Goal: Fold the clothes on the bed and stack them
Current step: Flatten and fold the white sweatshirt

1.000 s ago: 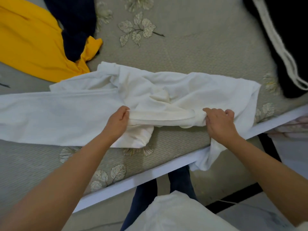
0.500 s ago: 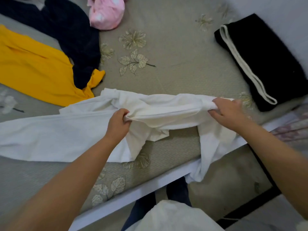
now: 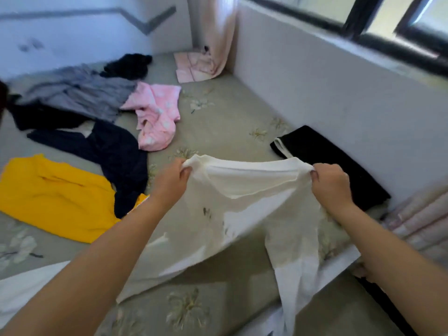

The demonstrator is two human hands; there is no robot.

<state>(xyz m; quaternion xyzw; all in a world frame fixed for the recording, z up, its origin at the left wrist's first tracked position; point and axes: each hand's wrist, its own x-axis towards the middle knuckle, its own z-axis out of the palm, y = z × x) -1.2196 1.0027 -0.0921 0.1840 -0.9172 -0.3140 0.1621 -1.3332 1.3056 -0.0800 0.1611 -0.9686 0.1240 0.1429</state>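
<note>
Both hands held a white garment (image 3: 244,204) up above the near edge of the bed (image 3: 218,127), stretched between them by its top hem. The left hand (image 3: 171,184) pinched one top corner, its grip clamped on the cloth; the right hand (image 3: 331,184) gripped the other corner the same way. The rest of the garment hung down, its lower part trailing over the near edge of the bed and not yet folded.

By the look of things the task was early. Only a black folded piece with a white stripe (image 3: 332,163) lay neatly against the right edge of the bed, beside the wall, and might be the start of a stack. Unfolded items lay toward the left and far side: a yellow garment (image 3: 55,197), a dark navy one (image 3: 114,151), a pink spotted one (image 3: 157,115), a grey one (image 3: 77,93) and a small black heap (image 3: 128,65) near the far edge
</note>
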